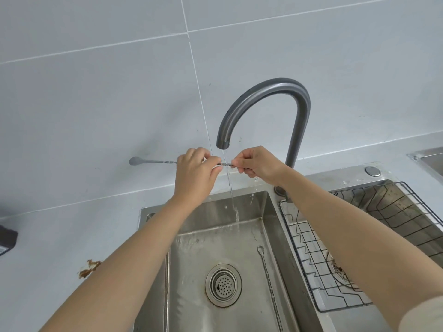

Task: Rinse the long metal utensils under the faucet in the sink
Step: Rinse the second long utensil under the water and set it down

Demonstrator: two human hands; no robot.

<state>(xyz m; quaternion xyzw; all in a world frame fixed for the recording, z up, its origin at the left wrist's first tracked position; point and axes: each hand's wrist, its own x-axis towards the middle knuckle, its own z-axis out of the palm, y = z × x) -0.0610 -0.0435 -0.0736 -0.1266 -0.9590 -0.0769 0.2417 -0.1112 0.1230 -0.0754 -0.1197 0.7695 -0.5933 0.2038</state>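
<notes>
A long thin metal spoon (153,161) with a twisted shaft is held level under the grey gooseneck faucet (271,109). Its small bowl sticks out to the left. My left hand (194,174) pinches the shaft left of the water stream, and my right hand (257,165) pinches it just right of the stream. Water runs from the spout over the shaft into the steel sink (268,224). A second long twisted metal utensil (269,281) with a looped end lies on the sink floor, right of the drain (223,285).
A black wire rack (359,236) sits in the right basin over another drain. A round metal button (373,171) is on the sink deck. A brown stain (89,268) marks the grey counter at left. A dark object (7,238) shows at the left edge.
</notes>
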